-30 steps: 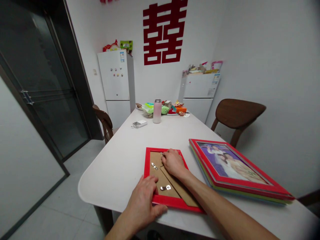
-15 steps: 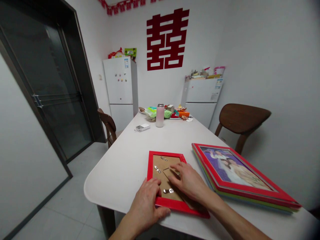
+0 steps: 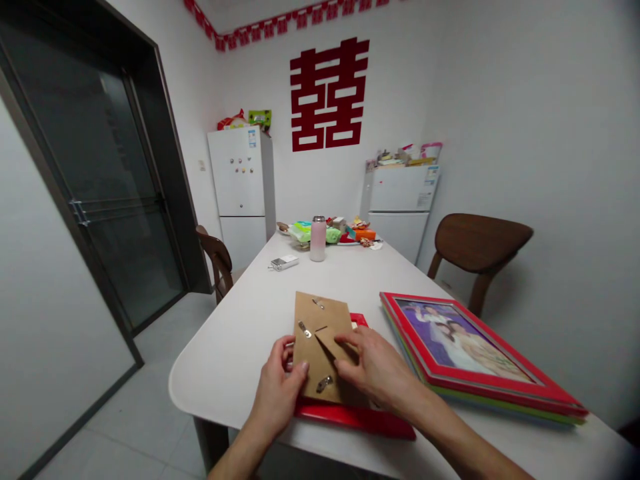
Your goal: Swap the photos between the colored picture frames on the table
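A brown backing board (image 3: 311, 360) with metal clips and a stand flap is raised and tilted above a red picture frame (image 3: 360, 421). My left hand (image 3: 280, 383) grips the board's left edge, its thumb on the face and its fingers behind. The stand flap (image 3: 337, 347) is pinched between the thumb and fingers of my right hand (image 3: 375, 367). The frame lies on the white table, mostly hidden by the board and my hands.
To the right lies a stack of frames, the top one a red-framed photo (image 3: 465, 340). Further back on the table (image 3: 240, 347) stand a pink bottle (image 3: 318, 240), a small white device (image 3: 284, 263) and several packages (image 3: 305, 232). A wooden chair (image 3: 480, 243) is at the right.
The backing board has come up out of the red frame and tilted. My left hand has moved from the frame's edge to the board's left edge. My right hand stays at the flap.
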Demonstrator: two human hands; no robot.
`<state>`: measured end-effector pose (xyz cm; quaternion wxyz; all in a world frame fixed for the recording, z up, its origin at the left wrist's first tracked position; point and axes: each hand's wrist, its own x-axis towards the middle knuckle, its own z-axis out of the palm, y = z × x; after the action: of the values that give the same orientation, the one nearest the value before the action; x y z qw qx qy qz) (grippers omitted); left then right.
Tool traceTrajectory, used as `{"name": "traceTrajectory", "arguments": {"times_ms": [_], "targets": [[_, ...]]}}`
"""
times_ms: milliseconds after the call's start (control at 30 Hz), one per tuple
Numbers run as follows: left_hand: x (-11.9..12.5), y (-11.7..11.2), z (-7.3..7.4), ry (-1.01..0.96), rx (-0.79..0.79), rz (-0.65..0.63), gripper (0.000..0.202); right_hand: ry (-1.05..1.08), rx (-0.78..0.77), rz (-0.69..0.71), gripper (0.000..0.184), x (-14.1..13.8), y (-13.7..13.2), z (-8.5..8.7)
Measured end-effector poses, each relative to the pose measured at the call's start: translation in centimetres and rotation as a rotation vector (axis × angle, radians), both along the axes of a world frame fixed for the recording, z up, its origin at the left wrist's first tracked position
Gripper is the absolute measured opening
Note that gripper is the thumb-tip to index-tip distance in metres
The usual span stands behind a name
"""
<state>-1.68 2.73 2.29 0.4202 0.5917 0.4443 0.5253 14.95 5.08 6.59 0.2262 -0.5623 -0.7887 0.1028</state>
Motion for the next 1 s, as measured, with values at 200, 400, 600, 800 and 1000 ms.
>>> {"name": "traceTrajectory", "arguments": {"times_ms": [200,400,600,800,1000], "targets": [[-3.7,1.3,0.8,-0.174,-0.205,0.120,0.041,0.110,0.052,0.049,0.035,-0.2,0.3,-1.0],[-8.6,1.5,0.8,-0.016,-0.291,0.198,0.038,-0.199,0.024,-0.185,0.033,3.6,2.1,-4.1],[-11.0,2.6,-0.2,0.323,-0.268,0.318,0.035,-0.241,-0.055,-0.272,0.040,3.8,2.6,-5.0],[-10.8,2.6,0.2,0.616,-0.108,0.440,0.044,0.324,-0.235,-0.314,0.055,3.9,3.0,-3.7],[-1.2,-0.1,1.2,0.624,0.158,0.156,0.044,1.161,-0.576,-0.167,0.072,3.4,1.6,-1.8]]}}
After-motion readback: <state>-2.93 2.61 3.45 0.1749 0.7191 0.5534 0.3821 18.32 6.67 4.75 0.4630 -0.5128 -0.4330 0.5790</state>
